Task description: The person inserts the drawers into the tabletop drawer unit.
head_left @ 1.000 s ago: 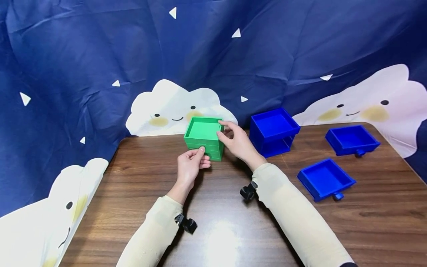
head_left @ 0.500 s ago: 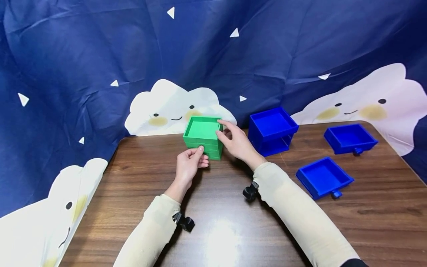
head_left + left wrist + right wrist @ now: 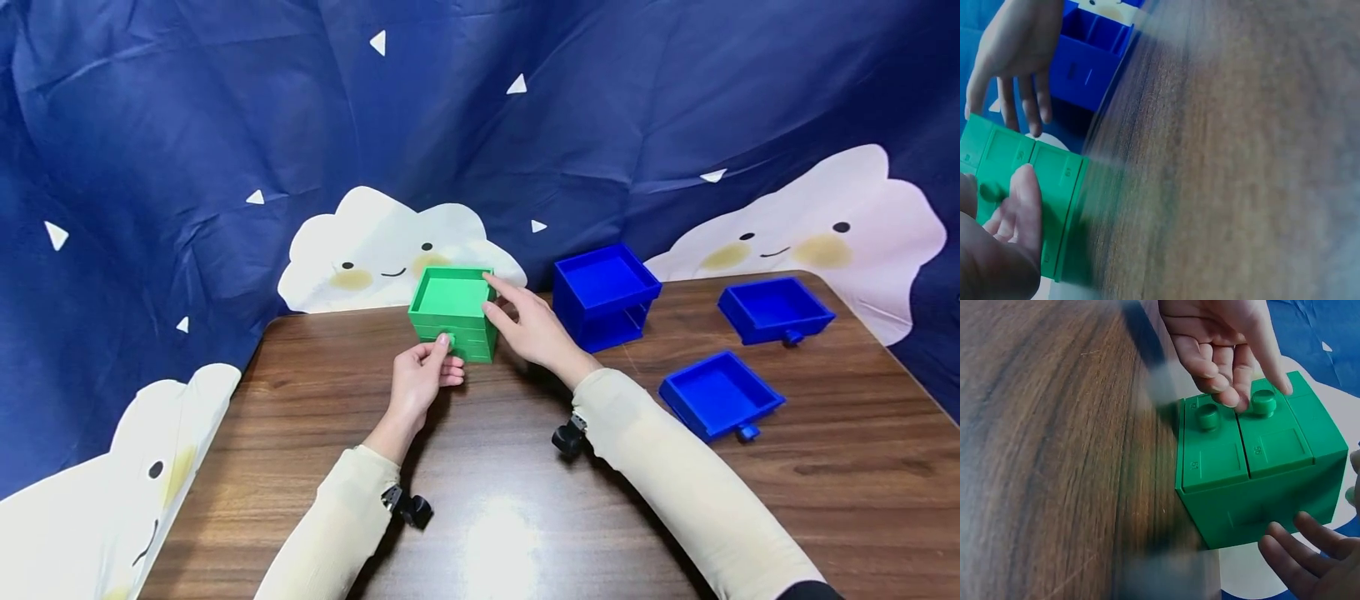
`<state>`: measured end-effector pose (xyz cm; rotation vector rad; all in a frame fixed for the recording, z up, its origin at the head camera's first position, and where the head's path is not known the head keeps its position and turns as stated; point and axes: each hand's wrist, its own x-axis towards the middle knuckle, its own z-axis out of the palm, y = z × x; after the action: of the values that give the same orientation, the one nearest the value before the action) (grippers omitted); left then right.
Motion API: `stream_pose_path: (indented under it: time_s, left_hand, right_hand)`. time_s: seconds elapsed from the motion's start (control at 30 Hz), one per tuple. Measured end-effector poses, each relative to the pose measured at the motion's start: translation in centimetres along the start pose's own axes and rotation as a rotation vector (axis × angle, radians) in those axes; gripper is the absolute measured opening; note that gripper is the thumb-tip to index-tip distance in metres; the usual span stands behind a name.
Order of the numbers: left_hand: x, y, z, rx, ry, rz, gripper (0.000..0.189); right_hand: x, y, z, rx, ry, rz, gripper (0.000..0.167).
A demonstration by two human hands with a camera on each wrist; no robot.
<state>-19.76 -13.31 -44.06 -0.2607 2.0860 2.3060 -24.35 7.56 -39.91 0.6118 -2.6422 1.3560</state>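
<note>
A small green drawer cabinet (image 3: 452, 297) with a tray-like top stands at the table's back edge. In the right wrist view, its two drawers sit pushed in, with an upper knob (image 3: 1264, 402) and a lower knob (image 3: 1208, 417). My left hand (image 3: 417, 380) is in front, thumb and fingers spread on either side of the upper knob, which shows between them. At the cabinet's right side is my right hand (image 3: 534, 331), fingers extended, with index fingertip and thumb tip right at the top edge.
Right of the green cabinet stands a blue cabinet (image 3: 570, 304) with an open front. Two blue drawers, one farther back (image 3: 776, 302) and one nearer (image 3: 720, 393), lie on the wooden table (image 3: 600, 517). A dark blue cloud-print cloth (image 3: 420, 108) hangs behind the table.
My left thumb and fingers have loosened and drawn slightly back, so the upper knob now shows. My right hand keeps its place at the cabinet's side. The head view has shifted a little.
</note>
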Motion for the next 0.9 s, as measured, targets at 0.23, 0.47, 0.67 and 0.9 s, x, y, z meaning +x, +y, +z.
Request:
stream_pose_path:
  time_s: [0.23, 0.47, 0.67, 0.9]
  left_hand:
    - [-0.9, 0.3, -0.1, 0.055, -0.016, -0.001, 0.036]
    - [-1.6, 0.8, -0.2, 0.131, -0.051, -0.011, 0.033]
    - [-2.1, 0.6, -0.2, 0.17, -0.08, 0.011, 0.032]
    - [-2.6, 0.6, 0.6, 0.201, -0.128, 0.075, 0.027]
  right_hand:
    - [-1.2, -0.6, -0.8, 0.034, 0.034, -0.023, 0.055]
    - [-2.5, -0.9, -1.9, 0.039, 0.039, -0.017, 0.043]
    - [-3.8, -0.8, -2.6, 0.012, 0.025, -0.02, 0.04]
    - [-5.1, -0.6, -3.6, 0.014, 0.041, -0.024, 0.037]
